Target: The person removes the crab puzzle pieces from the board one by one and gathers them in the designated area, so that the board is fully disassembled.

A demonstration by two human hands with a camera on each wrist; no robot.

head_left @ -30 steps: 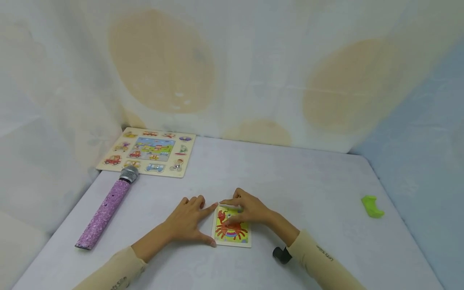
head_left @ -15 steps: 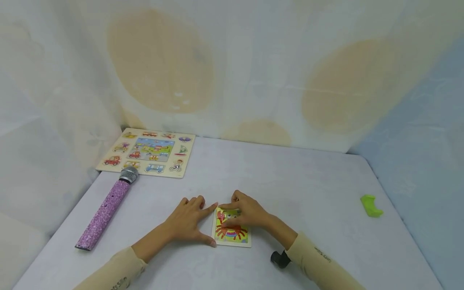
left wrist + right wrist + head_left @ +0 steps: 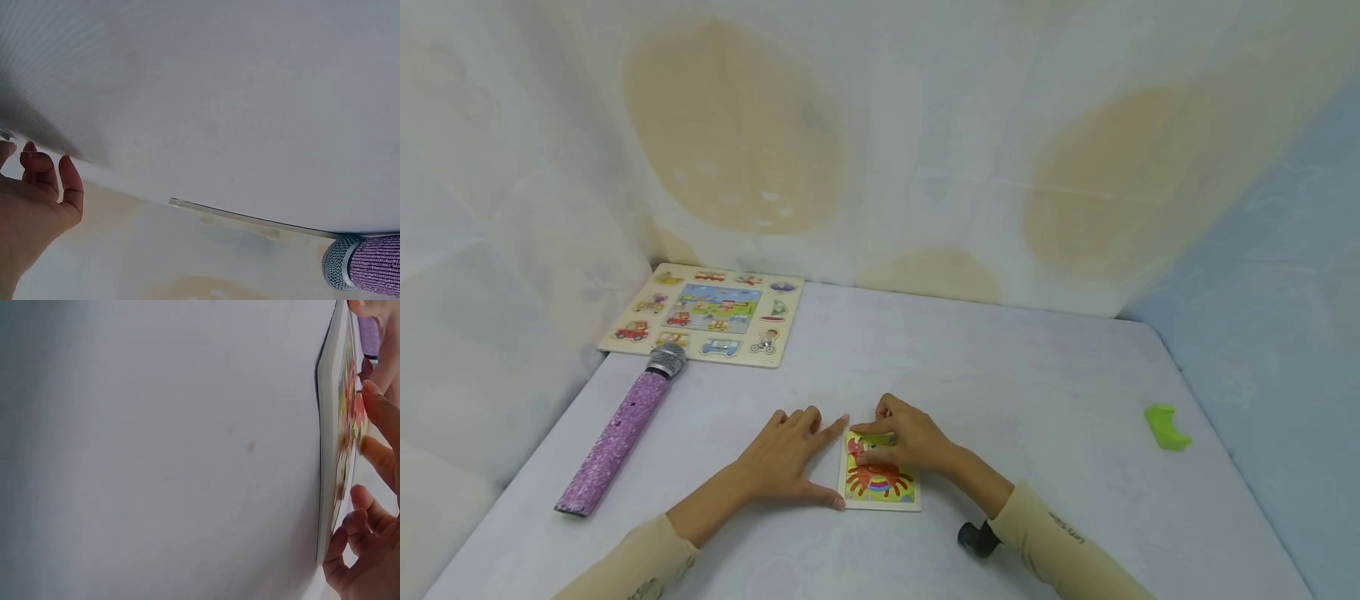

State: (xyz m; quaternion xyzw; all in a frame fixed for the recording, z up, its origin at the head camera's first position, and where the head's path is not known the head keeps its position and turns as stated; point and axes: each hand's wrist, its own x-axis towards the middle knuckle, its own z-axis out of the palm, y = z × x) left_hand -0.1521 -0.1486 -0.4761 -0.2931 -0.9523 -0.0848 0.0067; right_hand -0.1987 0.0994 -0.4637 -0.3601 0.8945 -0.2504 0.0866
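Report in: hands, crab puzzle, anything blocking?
Left hand spread along left edge of crab puzzle. Right hand pinching a piece. Puzzle flat on table. Microphone off left, not blocking.

Even, muted light fills the head view, with faint shadows on the tabletop (image 3: 1000, 367) at lower centre; the left wrist view shows striped shading upper left; the right wrist view darkens leftward.

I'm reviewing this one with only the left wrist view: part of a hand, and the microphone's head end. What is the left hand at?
Observer: The left hand is at the left side of a small crab puzzle.
Reviewer: And the right hand?
Observer: The right hand is over the puzzle's upper part, seemingly pinching a piece.
Reviewer: Anything farther right?
Observer: A green object lies near the right edge of the table.
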